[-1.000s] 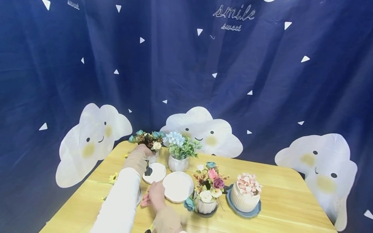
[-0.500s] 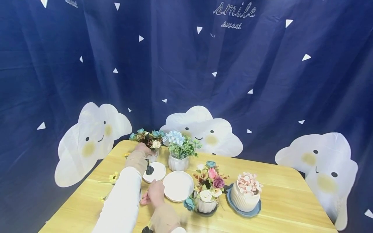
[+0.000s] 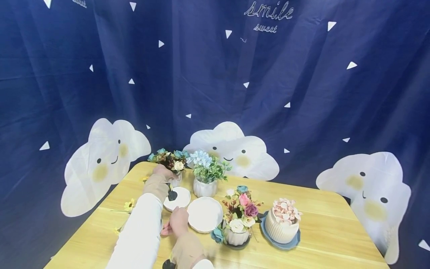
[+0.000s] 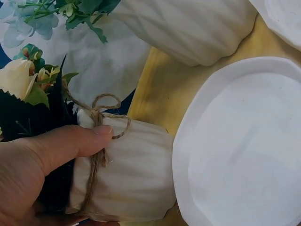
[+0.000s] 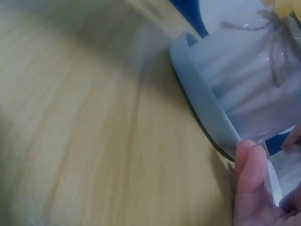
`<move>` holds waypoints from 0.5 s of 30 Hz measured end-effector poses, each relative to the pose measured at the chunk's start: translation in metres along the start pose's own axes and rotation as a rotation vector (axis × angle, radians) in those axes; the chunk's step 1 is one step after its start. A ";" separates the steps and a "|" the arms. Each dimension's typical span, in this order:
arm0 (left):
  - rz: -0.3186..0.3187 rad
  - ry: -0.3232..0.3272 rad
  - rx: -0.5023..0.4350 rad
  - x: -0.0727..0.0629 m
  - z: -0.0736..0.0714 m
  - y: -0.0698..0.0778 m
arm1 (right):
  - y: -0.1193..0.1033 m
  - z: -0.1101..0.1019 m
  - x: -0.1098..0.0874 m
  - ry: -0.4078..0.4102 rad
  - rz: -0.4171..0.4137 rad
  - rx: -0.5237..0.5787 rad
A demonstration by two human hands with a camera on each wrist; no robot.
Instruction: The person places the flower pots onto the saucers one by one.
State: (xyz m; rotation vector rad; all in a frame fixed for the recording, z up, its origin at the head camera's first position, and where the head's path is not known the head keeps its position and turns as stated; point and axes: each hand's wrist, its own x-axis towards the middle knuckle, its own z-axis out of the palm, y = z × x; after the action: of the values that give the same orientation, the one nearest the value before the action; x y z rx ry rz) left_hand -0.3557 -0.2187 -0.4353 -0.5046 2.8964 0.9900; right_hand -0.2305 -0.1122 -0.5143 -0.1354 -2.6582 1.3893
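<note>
In the head view my left hand (image 3: 164,172) is at the far left of the table on a white ribbed flowerpot (image 4: 129,172) tied with a twine bow. Its thumb presses the pot's side near the twine; most other fingers are hidden. Cream and teal artificial flowers (image 3: 169,158) stand in this pot. Close to the pot lies a small white plate (image 3: 183,201). My right hand (image 3: 178,223) is at that plate's near edge, and in the right wrist view its fingers pinch a white rim (image 5: 274,183). Beside them a grey-blue saucer (image 5: 207,106) bears another twine-tied pot (image 5: 244,80).
A larger white plate (image 3: 205,215) lies right of my right hand. Potted flowers stand behind it: a blue hydrangea pot (image 3: 205,188). To the right are a mixed rose pot (image 3: 236,238) and a cream pot (image 3: 280,229) on a blue saucer (image 3: 289,246). Yellow flowers (image 3: 129,205) are left.
Both hands keep nearly the same places on pot and plate. The head view shifts slightly, and the left sleeve now covers a bit of rim that showed beside it earlier.
</note>
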 end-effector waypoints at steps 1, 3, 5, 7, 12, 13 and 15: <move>-0.003 0.000 0.003 0.001 0.000 0.000 | 0.000 0.000 0.000 0.001 -0.005 -0.006; -0.004 0.002 0.009 0.003 0.000 -0.001 | 0.000 0.001 0.001 0.001 -0.006 -0.011; -0.007 0.003 0.014 0.004 -0.001 -0.003 | 0.000 0.002 0.001 -0.001 -0.002 -0.013; -0.010 0.007 0.012 0.005 -0.001 -0.004 | 0.000 0.004 0.002 0.002 0.000 -0.012; -0.006 0.033 -0.035 0.006 -0.005 -0.007 | 0.000 0.006 0.002 0.024 -0.005 -0.014; -0.002 0.040 -0.047 0.006 -0.006 -0.007 | 0.000 0.006 0.002 0.026 -0.006 -0.016; 0.007 0.052 -0.072 0.006 -0.009 -0.007 | -0.001 0.006 0.002 0.024 -0.002 -0.021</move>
State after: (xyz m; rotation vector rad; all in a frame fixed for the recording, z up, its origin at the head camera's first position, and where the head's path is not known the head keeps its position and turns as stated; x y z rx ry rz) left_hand -0.3589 -0.2311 -0.4333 -0.5320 2.9190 1.1024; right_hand -0.2330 -0.1168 -0.5168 -0.1513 -2.6532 1.3509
